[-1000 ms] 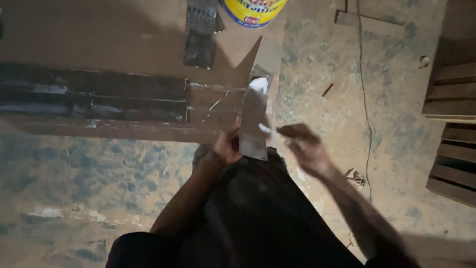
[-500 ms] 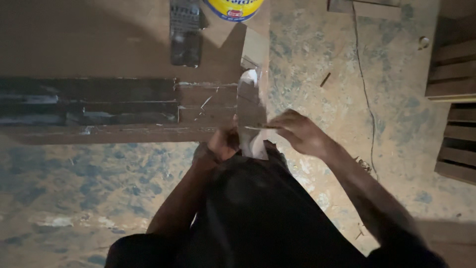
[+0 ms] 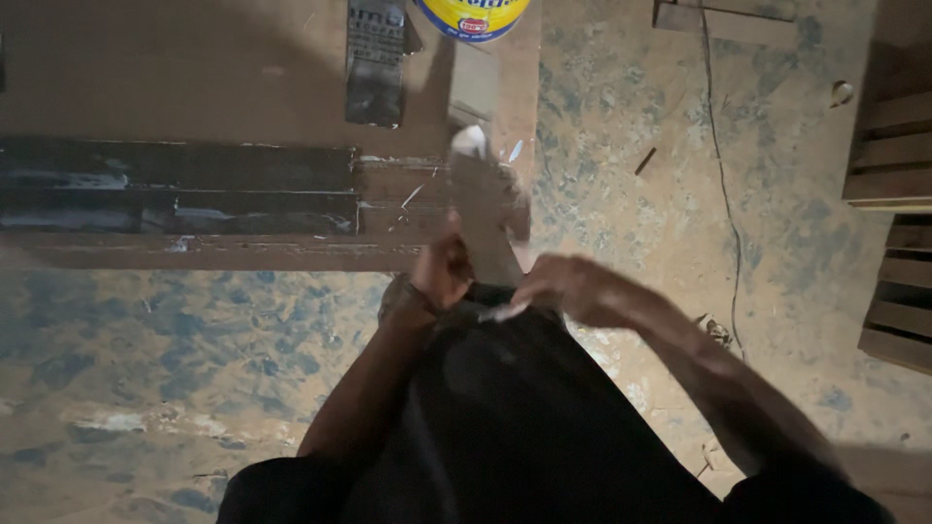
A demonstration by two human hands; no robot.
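My left hand grips the near end of a narrow wooden strip that points away from me over the workbench. A white blob sits on the strip's far end. My right hand is just right of the strip and pinches a small white flat piece, whose tip is at the strip's near end above my dark trousers. The two hands are close together, with the strip between them.
A yellow tub stands at the top, beside a dark metal block. A long board with a dark coated part lies to the left. Wooden slats are stacked at the right. A thin cable runs across the dusty floor.
My right hand has drawn the white piece along the strip toward my body. The left hand keeps its grip on the strip. The view has shifted slightly.
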